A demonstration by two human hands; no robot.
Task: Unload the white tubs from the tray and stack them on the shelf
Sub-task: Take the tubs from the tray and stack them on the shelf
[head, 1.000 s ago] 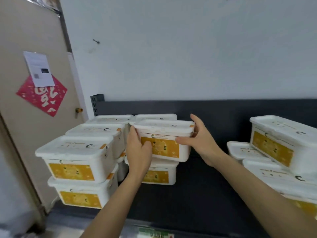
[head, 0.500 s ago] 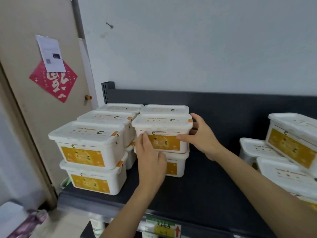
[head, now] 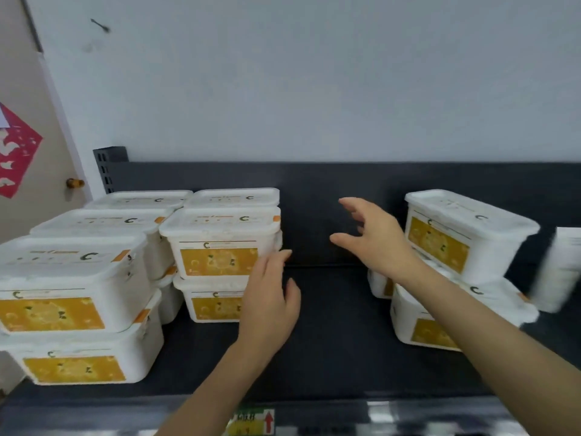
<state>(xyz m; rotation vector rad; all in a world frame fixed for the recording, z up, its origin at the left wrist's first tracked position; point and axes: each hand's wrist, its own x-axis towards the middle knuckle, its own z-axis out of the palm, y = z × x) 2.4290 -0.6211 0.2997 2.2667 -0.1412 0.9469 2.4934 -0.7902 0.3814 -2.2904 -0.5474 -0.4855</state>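
Note:
White tubs with yellow labels stand in two-high stacks on the left of the dark shelf (head: 330, 325). The stack nearest the middle has a top tub (head: 220, 240) resting on a lower tub (head: 210, 302). My left hand (head: 270, 300) hovers just right of that stack, fingers loose, holding nothing. My right hand (head: 374, 237) is spread in the air over the shelf's middle, apart from every tub. On the right, a tilted tub (head: 456, 234) lies on top of other tubs (head: 440, 319). No tray is in view.
A front-left stack of tubs (head: 72, 284) stands near the shelf edge. A blurred white object (head: 562, 272) sits at the far right. A door with a red paper decoration (head: 15, 152) is at the left. A price tag (head: 251, 420) hangs below the shelf's front edge.
Both hands have let go of the top tub, which now rests on the middle stack. My right hand has swung right into open air; my left hand has drawn back.

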